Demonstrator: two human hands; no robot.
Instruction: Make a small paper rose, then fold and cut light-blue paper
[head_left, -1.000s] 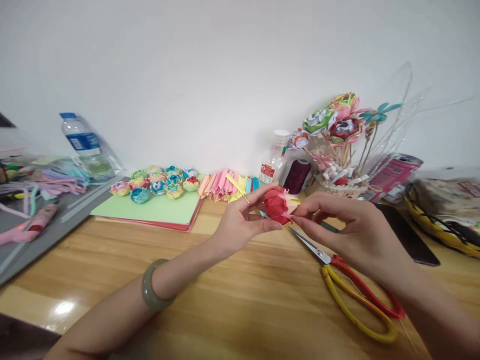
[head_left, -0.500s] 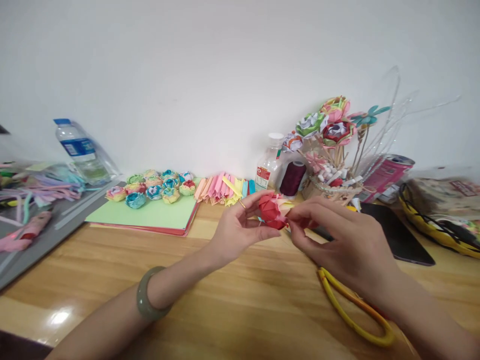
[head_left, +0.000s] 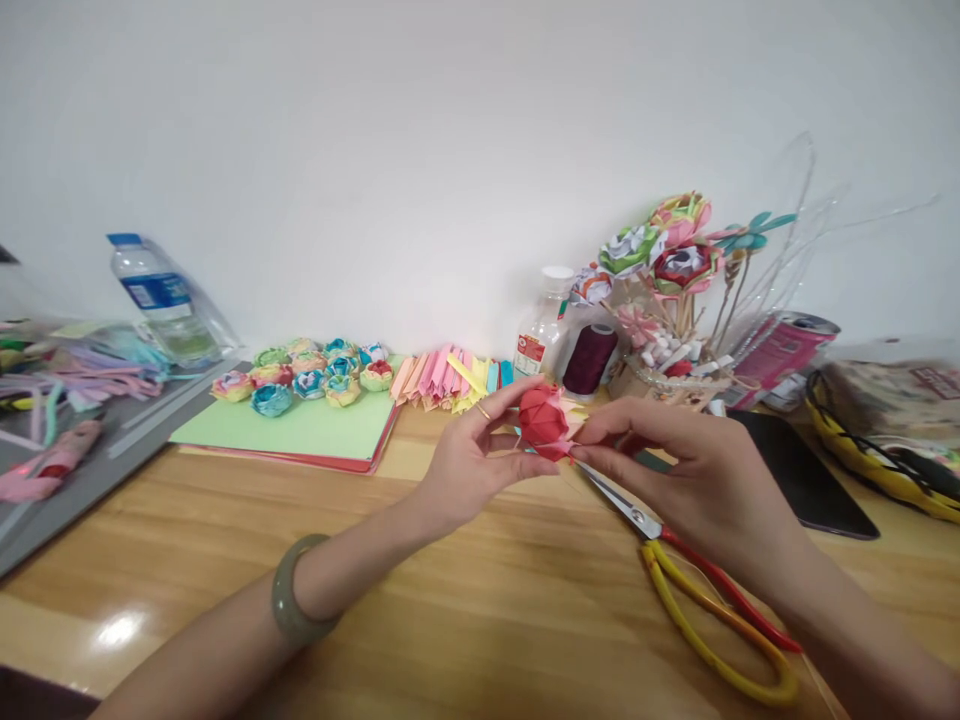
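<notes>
A red and pink folded paper flower (head_left: 543, 418) is held above the table between both hands. My left hand (head_left: 480, 455) grips its left side with thumb and fingers. The fingertips of my right hand (head_left: 675, 460) pinch its right edge, where pink and yellow paper shows. Beneath my right hand, scissors with yellow and red handles (head_left: 667, 560) lie on the wooden table (head_left: 450, 620), blades toward the flower.
Finished paper flowers (head_left: 308, 383) sit on green paper (head_left: 292, 435). Folded strips (head_left: 442, 378) lie beside them. Behind are a clear bottle (head_left: 541, 325), dark thread spool (head_left: 590, 358) and flower basket (head_left: 667, 388). A black phone (head_left: 806, 480) lies at the right.
The flower has turned so that more of its rounded red side shows. My right hand has shifted slightly right, and more of the scissors is visible.
</notes>
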